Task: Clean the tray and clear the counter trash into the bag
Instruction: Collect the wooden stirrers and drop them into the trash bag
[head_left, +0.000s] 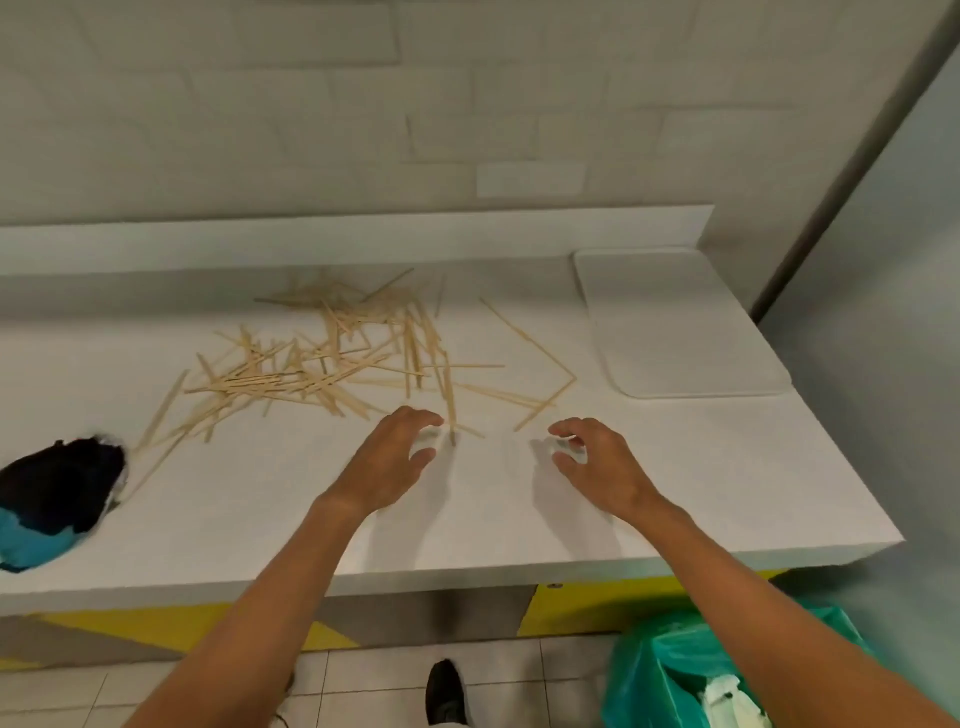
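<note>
**Counter-clearing task, middle stage.** Left hand (395, 460) and right hand (597, 465), at the centre of the frame, lie low over the counter (727, 499), near each other but apart. Each has fingers and thumb curled about a pale lump: the small white scrap (427, 441) in the left, the second scrap (569, 448) in the right. Both are too blurred to identify further. Just above the left hand, wooden sticks (332, 364) lie strewn across the centre-left of the counter, the nearest ending just beside the left fingertips; none appears gathered. At the left edge sits a dark and blue cloth (57, 499). The white tray (675, 322), upper right, lies flat on the counter and carries nothing visible. The green bag (670, 670), lower right below the counter edge, stands open with something white (727, 696) inside. Judgement: tray step apparently done and some trash bagged; the two scraps and the whole scatter of sticks are left to go in
</note>
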